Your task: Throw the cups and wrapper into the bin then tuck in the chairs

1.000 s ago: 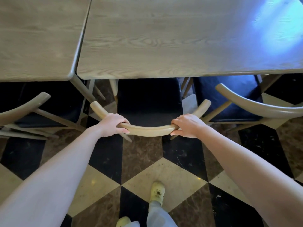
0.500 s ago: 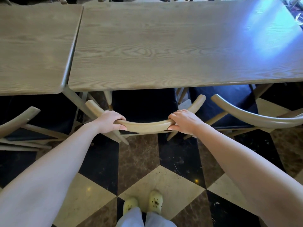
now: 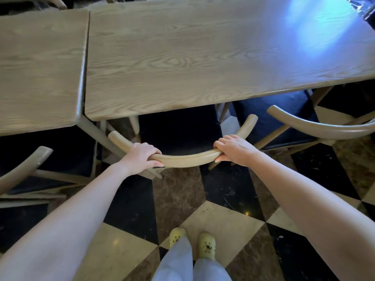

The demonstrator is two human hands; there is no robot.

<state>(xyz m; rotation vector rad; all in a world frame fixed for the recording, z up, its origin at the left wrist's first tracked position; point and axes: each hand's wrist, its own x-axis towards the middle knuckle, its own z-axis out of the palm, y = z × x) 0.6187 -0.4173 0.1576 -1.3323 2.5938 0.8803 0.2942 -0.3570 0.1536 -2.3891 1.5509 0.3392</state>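
Your left hand and right hand are both wrapped around the curved back rail of the middle chair, fingers over the top and thumbs underneath, one either side of the rail's centre. The chair sits at 12 o'clock from your feet, its dark seat partly under the near edge of the tabletop. No cups, wrapper or bin show anywhere in view, so judging by that you are on the chair part of the job.

To finish this push well, drive both arms forward evenly so the chair goes in square rather than swinging. Watch the slanted table leg at about 10 o'clock: the rail's left tip lies close beside it and could catch. Stop once the rail nears the tabletop edge, and keep your knuckles below it.

The neighbouring chair at 2 o'clock looks less tucked, its rail standing further out, and probably wants the same treatment. The one at 9 o'clock is only partly visible; check it too.
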